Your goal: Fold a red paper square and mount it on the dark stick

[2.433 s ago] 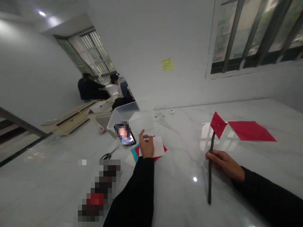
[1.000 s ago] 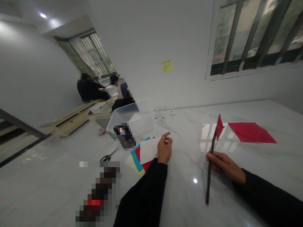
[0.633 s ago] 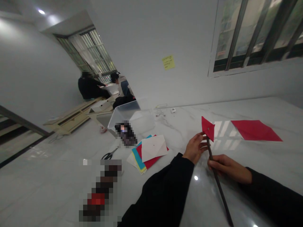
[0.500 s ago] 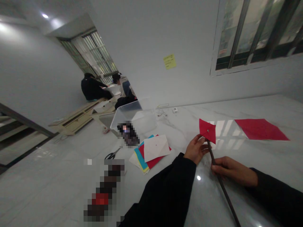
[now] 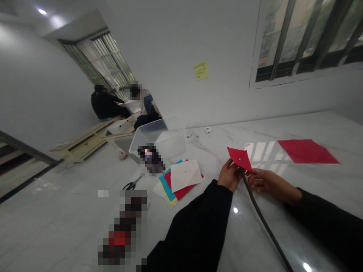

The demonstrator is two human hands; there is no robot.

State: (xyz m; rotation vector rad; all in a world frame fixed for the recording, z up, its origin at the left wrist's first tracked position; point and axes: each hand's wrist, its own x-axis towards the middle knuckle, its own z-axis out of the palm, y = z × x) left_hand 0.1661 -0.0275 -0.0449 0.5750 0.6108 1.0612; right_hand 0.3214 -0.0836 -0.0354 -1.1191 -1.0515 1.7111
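A red paper pinwheel with a small pin head at its middle sits on the top end of a long dark stick. My left hand is closed around the top of the stick, just behind the pinwheel; the paper hides some of its fingers. At the pinwheel's lower right corner, my right hand pinches the paper edge with thumb and fingertips. From there the stick slants down to the bottom edge of the view.
Coloured paper sheets lie left of my arms, with scissors beside them. A clear plastic bin stands behind. Red paper lies at right, a small white plug near the wall. Two people sit far left.
My right hand has moved up from the stick to the pinwheel's corner. The pinwheel has turned and tilted, and shifted slightly left and down.
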